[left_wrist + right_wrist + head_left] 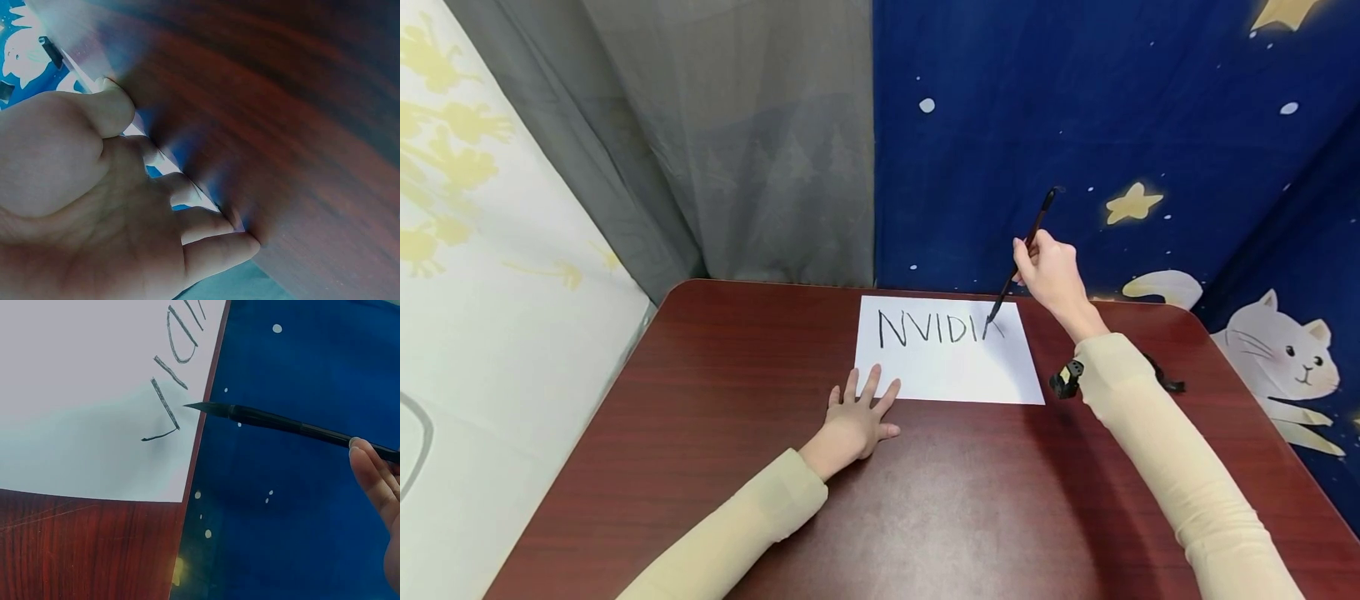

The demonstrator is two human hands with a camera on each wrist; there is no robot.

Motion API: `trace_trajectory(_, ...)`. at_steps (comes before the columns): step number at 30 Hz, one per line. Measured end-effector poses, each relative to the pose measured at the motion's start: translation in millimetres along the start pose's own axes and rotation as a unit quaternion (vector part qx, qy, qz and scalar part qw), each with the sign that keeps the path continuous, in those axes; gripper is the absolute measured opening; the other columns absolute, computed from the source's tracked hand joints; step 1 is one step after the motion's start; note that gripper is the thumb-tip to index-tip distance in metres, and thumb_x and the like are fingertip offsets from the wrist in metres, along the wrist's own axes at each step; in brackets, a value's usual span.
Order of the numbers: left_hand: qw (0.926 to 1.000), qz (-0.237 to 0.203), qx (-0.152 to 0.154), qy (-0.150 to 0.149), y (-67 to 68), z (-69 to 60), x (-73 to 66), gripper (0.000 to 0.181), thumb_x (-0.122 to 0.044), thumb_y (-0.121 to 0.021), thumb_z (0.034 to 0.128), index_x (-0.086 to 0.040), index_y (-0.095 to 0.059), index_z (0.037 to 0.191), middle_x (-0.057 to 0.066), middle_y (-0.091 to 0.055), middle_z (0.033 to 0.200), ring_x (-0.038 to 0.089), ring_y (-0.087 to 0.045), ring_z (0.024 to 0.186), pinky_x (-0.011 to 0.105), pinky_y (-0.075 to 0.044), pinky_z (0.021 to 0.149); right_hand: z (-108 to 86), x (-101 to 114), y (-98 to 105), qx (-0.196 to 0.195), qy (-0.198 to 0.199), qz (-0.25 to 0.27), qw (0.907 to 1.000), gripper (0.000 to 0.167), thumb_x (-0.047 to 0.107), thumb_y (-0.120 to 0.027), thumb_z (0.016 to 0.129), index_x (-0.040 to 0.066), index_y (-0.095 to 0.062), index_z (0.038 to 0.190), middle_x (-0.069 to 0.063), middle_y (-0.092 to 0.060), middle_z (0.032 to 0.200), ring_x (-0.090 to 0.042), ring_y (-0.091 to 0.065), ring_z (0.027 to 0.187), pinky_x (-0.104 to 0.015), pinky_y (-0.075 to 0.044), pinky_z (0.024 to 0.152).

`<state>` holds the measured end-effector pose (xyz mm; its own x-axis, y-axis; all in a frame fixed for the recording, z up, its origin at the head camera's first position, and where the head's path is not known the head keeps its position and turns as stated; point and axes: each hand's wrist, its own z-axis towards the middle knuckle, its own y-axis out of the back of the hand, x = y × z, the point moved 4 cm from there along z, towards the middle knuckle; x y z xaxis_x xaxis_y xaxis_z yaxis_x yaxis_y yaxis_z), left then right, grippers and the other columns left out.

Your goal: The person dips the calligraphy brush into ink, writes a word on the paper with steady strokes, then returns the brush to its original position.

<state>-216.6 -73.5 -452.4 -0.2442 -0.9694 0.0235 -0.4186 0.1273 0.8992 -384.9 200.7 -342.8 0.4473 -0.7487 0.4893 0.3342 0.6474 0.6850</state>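
Observation:
A white sheet of paper (947,375) lies near the far edge of the table, with large black letters reading "NVIDI" and a last letter of two slanting strokes. My right hand (1051,268) holds a dark writing brush (1021,258) partway up its handle. In the right wrist view the pointed black brush tip (206,407) hovers beside that last letter, and whether it touches the paper is hard to tell. My left hand (853,421) rests with spread fingers at the paper's lower left corner. Seen from the left wrist, the fingertips (250,245) press on the tabletop side.
The reddish-brown table (737,392) ends just behind the paper. Beyond it hang a grey curtain (782,150) and a blue curtain (985,150) with stars and a cat. A small black device (1066,380) is at my right sleeve, with a dark strap (1167,379) beside it.

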Motion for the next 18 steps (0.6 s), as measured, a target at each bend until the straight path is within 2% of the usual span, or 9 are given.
trace_trajectory(6, 1.0000, 0.001, 0.000, 0.000, -0.5, 0.6, 0.3, 0.069, -0.054, -0.034, 0.1040, -0.034, -0.007, 0.164, 0.003, 0.007, 0.170, 0.032, 0.001, 0.155, 0.052, -0.018, 0.121, -2.5, -0.4, -2.2, 0.006, -0.008, -0.003, 0.9999, 0.031, 0.026, -0.049, 0.107, -0.002, -0.059, 0.097, -0.013, -0.068, 0.070, -0.025, -0.068, 0.058, -0.017, -0.043, 0.046)
trace_trajectory(18, 1.0000, 0.006, 0.002, 0.000, -0.7, 1.2, 0.1, 0.069, -0.054, -0.034, 0.1041, -0.034, -0.006, 0.164, 0.003, 0.007, 0.170, 0.032, 0.001, 0.155, 0.052, -0.018, 0.121, -6.6, -2.6, -6.6, 0.012, -0.012, -0.005, 0.9998, 0.034, 0.029, -0.048, 0.108, -0.001, -0.059, 0.096, -0.014, -0.068, 0.071, -0.025, -0.068, 0.057, -0.022, -0.043, 0.045)
